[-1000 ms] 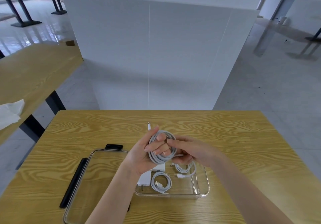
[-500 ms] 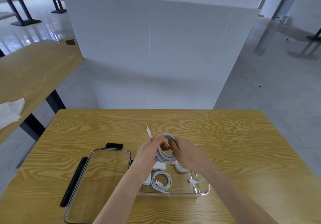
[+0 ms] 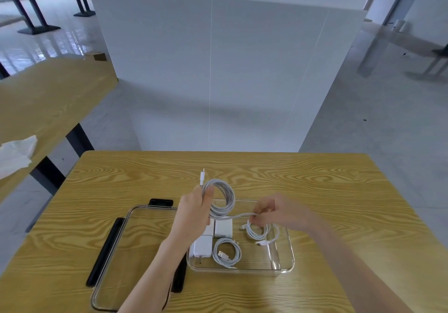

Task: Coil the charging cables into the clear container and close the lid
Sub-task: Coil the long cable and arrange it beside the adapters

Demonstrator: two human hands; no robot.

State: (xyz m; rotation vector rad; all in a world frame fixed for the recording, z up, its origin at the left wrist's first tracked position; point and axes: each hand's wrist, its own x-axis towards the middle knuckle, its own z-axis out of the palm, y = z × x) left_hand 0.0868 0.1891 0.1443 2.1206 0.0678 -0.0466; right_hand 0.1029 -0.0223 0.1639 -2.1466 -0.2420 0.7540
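Two hands work one white charging cable (image 3: 221, 199) above a wooden table: most of it is wound into a round coil of several loops, held upright in the air over the far left corner of a clear rectangular container (image 3: 288, 267). The left hand (image 3: 194, 215) grips the coil at its left side, fingers and thumb curled round the bundled strands, and a short white plug end (image 3: 202, 179) sticks up above the thumb. From the bottom of the coil a loose length of the same cable runs right to the right hand (image 3: 274, 212), whose fingertips pinch it just above the container's far rim; the other fingers are curled in.

Inside the container lie a small coiled white cable with a USB plug (image 3: 226, 252) near the front middle, another loosely coiled white cable (image 3: 260, 232) under the right hand, and white charger blocks: one (image 3: 223, 229) at the far side and one with prongs (image 3: 201, 248) at the left wall, partly hidden by the left forearm.

To the left of the container, flat on the light wood-grain table (image 3: 339, 191), lies the clear lid with black clip latches (image 3: 114, 244), crossed by the left forearm. On a neighbouring wooden table at the far left lies a crumpled white sheet (image 3: 17, 152). A white wall panel (image 3: 218, 70) stands beyond the table.
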